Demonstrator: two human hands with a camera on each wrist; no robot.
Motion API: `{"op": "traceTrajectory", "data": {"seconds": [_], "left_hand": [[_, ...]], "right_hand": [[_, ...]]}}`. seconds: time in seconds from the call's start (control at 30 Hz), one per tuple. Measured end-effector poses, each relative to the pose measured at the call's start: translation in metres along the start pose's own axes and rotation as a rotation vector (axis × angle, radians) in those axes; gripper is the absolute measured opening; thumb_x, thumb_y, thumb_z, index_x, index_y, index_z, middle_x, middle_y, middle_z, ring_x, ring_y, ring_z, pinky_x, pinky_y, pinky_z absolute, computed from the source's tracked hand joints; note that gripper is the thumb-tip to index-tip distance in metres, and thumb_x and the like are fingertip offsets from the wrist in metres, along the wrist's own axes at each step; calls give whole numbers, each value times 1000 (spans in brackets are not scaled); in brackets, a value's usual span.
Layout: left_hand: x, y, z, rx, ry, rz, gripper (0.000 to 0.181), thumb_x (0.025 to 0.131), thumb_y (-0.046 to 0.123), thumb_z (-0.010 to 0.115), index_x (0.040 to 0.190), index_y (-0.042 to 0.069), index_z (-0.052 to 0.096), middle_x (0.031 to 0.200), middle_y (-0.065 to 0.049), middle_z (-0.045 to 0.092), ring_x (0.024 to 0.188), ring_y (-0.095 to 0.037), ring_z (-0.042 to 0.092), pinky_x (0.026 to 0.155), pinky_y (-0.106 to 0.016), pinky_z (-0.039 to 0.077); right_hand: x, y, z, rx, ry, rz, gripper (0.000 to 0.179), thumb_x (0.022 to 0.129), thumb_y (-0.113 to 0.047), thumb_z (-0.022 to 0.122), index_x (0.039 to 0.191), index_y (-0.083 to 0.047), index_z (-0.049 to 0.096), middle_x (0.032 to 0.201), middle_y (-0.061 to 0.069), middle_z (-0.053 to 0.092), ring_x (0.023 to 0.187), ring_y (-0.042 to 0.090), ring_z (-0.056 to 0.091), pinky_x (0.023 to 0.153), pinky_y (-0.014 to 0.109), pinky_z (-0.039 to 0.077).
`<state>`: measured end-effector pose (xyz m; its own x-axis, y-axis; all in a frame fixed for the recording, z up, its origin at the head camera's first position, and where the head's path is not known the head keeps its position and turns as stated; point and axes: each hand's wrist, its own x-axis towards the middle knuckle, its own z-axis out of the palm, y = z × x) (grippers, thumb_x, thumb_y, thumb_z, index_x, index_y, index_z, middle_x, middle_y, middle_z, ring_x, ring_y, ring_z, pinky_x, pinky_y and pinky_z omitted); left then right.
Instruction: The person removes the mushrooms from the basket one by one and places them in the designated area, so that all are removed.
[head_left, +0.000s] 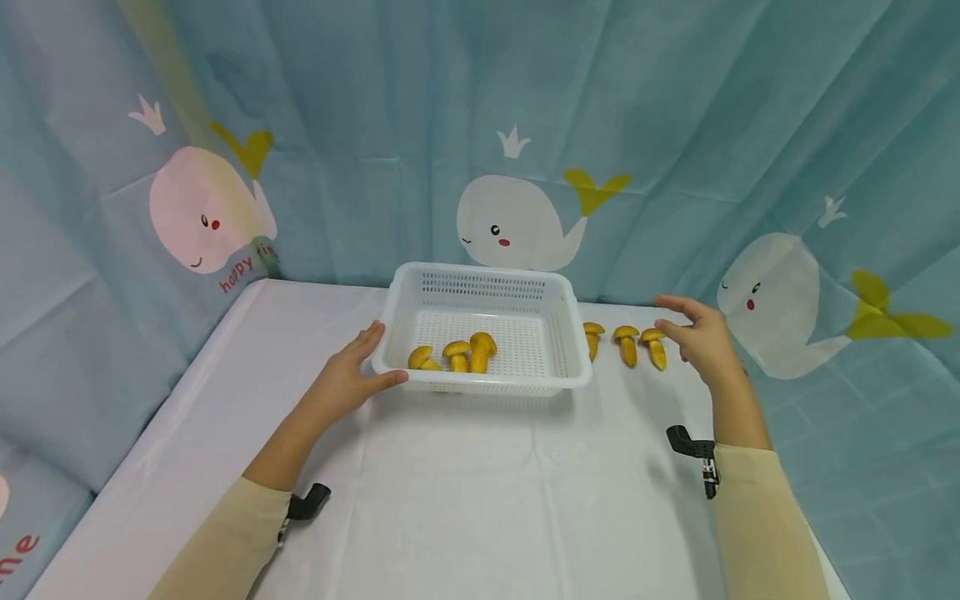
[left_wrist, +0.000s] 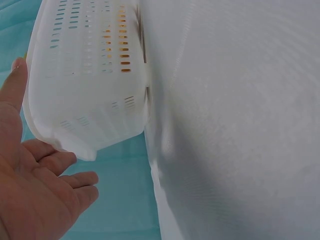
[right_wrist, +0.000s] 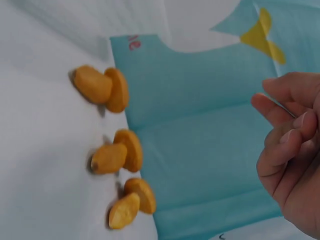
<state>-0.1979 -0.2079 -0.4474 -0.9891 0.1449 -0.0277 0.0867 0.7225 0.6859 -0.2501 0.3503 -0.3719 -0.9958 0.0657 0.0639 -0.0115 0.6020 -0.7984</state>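
White basket sits on the cloth-covered table, whale-print curtain behind it. Three yellow mushrooms inside the basket, toward its near side. Three more mushrooms in a row on the cloth, just right of the basket. Left hand at the basket's near left corner: fingers spread, thumb on the near rim, not clenched. Right hand, right of the basket beyond the row: thumb and forefinger parted, holding nothing.
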Motion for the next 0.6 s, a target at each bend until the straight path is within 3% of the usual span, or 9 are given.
{"op": "traceTrajectory", "data": {"seconds": [0.27,0.6], "left_hand": [[1,-1,0,6,4,1,110,83,67,74,166,26,13,173,3,8,158,-38,13,117,-72,23],[2,0,-1,3,-2,-3,115,79,75,71,166,27,13,172,5,7,158,-37,12,117,-71,23]], "right_hand": [[-11,-22,16,51,15,-64,48,101,-30,68,147,-20,58,158,11,45,46,15,40,42,27,39],[-16,-44,31,117,-23,-110,46,100,-25,70,145,-23,59,154,4,50,46,15,40,41,27,39]]}}
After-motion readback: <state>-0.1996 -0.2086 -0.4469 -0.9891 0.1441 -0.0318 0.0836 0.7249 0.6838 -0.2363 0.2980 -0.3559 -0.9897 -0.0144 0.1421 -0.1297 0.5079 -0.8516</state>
